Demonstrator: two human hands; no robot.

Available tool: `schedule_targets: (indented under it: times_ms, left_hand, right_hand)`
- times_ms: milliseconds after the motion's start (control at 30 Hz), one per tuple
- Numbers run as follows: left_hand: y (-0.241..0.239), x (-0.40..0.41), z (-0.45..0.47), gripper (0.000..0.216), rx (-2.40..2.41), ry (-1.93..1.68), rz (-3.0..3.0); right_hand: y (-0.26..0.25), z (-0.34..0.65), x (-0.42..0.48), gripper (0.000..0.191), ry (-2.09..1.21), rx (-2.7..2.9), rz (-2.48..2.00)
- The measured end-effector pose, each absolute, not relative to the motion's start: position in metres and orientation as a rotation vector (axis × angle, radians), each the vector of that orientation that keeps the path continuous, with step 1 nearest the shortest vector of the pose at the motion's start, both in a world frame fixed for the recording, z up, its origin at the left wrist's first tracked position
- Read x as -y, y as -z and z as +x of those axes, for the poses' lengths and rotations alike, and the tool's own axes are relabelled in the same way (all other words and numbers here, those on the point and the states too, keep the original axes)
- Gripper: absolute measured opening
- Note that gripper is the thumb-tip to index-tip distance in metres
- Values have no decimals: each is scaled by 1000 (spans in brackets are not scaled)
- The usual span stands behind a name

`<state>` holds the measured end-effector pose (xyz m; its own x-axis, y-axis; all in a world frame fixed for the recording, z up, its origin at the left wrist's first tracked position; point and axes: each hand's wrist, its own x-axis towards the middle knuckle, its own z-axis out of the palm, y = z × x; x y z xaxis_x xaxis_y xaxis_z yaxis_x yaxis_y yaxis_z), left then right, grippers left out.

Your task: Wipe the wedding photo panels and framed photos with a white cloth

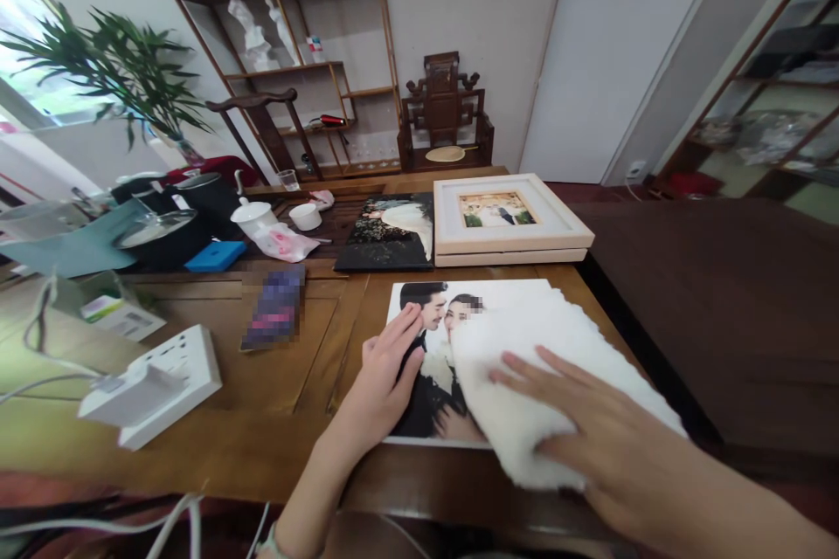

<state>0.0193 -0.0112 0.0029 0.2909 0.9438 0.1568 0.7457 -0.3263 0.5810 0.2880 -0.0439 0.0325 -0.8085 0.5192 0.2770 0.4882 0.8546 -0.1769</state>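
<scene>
A photo panel (436, 410) with a portrait of two people lies flat on the wooden table (262, 419). My left hand (386, 367) rests on its left side, fingers stretched out and holding nothing. Over the panel's right part is a fluffy white towel (564, 332), reaching past the panel's edges and hiding much of the picture. My right hand (557, 402) presses on the towel, slightly blurred, with fingers spread on top and the thumb at a fold near the front edge.
Behind the panel are a dark photo panel (386, 236) and white framed pictures (557, 218). A white power strip (190, 384), blurred dark packet (275, 306), blue box (216, 256), white teapot (254, 214) and black pot (163, 236) stand left. A brown surface (721, 297) lies right.
</scene>
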Motion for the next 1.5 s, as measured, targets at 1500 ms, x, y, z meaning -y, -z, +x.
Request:
schedule_targets:
  times_ms: [1500]
  left_hand:
    - [0,11,21,43,-1506,-750,2150]
  right_hand:
    - [-20,266,61,20,-109,2720,-756]
